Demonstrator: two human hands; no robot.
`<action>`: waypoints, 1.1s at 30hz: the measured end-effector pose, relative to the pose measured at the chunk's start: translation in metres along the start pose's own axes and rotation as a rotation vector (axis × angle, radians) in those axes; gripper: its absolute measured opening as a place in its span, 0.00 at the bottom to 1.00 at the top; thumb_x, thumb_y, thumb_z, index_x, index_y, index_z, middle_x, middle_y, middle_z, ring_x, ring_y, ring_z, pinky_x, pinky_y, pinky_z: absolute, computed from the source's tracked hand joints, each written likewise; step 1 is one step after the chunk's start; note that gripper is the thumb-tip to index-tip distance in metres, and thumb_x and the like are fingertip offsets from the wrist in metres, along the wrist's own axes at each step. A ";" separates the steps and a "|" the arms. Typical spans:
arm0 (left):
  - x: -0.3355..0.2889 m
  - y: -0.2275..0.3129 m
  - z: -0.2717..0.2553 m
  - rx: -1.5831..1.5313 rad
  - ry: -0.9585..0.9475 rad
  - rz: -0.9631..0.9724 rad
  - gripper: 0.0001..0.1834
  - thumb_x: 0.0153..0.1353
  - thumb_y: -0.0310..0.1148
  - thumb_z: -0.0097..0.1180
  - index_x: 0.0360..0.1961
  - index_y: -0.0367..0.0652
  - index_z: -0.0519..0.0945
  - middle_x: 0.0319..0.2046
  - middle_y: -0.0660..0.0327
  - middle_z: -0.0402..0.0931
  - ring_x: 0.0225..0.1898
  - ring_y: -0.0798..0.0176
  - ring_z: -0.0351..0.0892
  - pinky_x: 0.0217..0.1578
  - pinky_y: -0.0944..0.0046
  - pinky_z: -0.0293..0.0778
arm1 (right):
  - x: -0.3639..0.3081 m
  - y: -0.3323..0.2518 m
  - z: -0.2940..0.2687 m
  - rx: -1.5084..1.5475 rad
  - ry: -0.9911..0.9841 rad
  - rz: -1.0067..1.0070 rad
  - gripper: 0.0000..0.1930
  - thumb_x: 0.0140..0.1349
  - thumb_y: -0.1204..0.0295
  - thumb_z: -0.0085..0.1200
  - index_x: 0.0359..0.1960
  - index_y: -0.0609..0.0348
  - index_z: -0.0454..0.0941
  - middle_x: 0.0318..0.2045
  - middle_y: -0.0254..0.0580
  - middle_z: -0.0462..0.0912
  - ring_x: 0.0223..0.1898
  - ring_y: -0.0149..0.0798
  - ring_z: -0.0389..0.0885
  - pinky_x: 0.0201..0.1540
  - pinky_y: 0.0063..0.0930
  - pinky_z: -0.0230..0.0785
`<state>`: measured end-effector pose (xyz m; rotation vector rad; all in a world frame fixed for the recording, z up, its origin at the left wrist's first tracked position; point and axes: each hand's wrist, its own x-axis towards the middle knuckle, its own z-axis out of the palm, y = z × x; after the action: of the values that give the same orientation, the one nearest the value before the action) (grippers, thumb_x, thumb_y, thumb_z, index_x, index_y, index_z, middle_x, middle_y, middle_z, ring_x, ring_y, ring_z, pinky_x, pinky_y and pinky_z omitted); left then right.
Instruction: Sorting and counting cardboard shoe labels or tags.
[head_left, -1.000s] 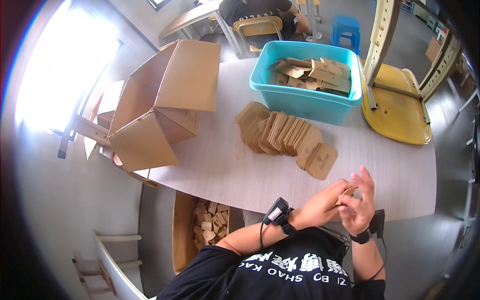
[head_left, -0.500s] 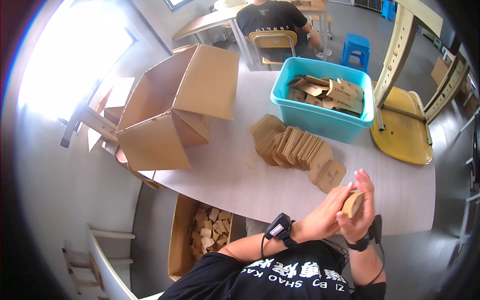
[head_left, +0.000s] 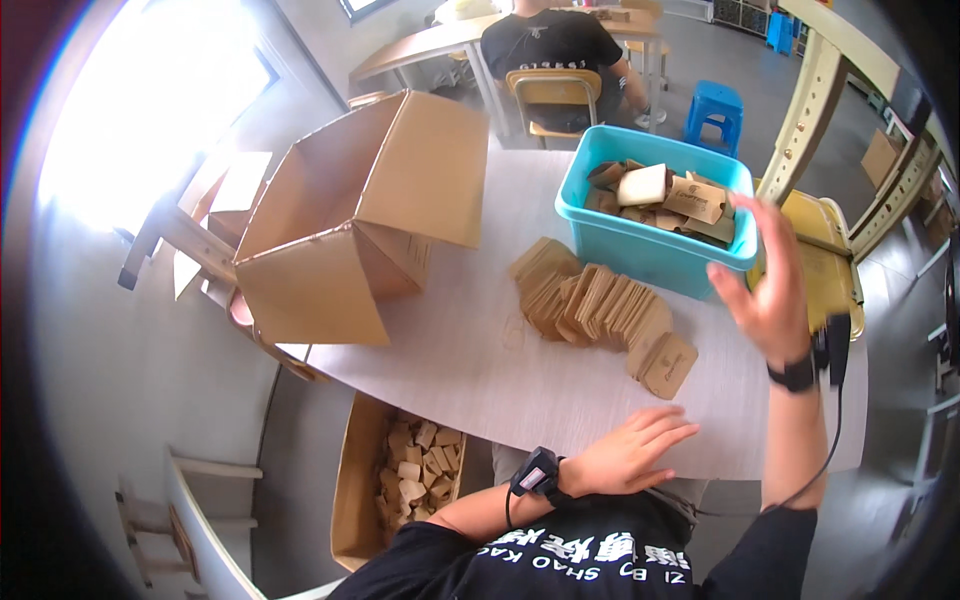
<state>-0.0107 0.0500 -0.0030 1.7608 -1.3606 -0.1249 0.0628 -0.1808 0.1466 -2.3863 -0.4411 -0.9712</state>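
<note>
My left hand (head_left: 632,452) is open and holds nothing, its fingers stretched out over the table's near edge. My right hand (head_left: 772,285) is raised beside the near right corner of a turquoise plastic bin (head_left: 640,245), empty, with thumb and fingers apart. Inside the bin lies a heap of small folded brown cardboard pieces (head_left: 693,199). A pale-faced piece (head_left: 642,186) rests on top of the heap. In front of the bin, a fanned row of flat brown cardboard pieces (head_left: 612,305) leans over. At its near right end lies a piece with a dark printed mark (head_left: 668,366).
A large open cardboard box (head_left: 312,285) stands on the table's left. Below the near edge, another carton (head_left: 350,490) holds several small cardboard bits. A yellow upturned chair (head_left: 815,250) is at the right. Beyond are a seated person (head_left: 550,45) and a blue stool (head_left: 714,112).
The brown cardboard piece has left my hands, and a pale-faced piece now tops the bin's heap. My hands have parted; the right moved up toward the bin, the left down and left.
</note>
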 end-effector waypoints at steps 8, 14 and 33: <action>0.001 -0.001 0.010 -0.121 -0.168 0.216 0.23 0.63 0.38 0.64 0.57 0.43 0.77 0.36 0.59 0.78 0.41 0.53 0.78 0.45 0.55 0.72 | -0.159 -0.013 0.049 -0.135 -0.396 0.365 0.59 0.42 0.56 0.79 0.76 0.58 0.55 0.70 0.53 0.67 0.72 0.61 0.59 0.75 0.58 0.49; 0.002 -0.002 0.011 -0.137 -0.127 0.202 0.21 0.62 0.39 0.65 0.54 0.43 0.78 0.36 0.59 0.78 0.41 0.52 0.78 0.45 0.54 0.72 | -0.167 -0.012 0.065 -0.157 -0.405 0.350 0.59 0.43 0.58 0.78 0.76 0.56 0.55 0.70 0.51 0.67 0.74 0.62 0.57 0.76 0.66 0.39; 0.006 0.014 -0.006 0.280 0.418 0.275 0.23 0.50 0.32 0.72 0.51 0.53 0.84 0.56 0.61 0.78 0.59 0.49 0.75 0.57 0.45 0.71 | -0.201 -0.074 -0.016 0.881 -0.427 0.546 0.57 0.50 0.47 0.76 0.74 0.65 0.55 0.70 0.57 0.69 0.71 0.60 0.68 0.77 0.54 0.46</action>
<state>-0.0154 0.0485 0.0120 1.6782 -1.3326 0.5784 -0.1195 -0.1502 0.0373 -1.7097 -0.2551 0.0235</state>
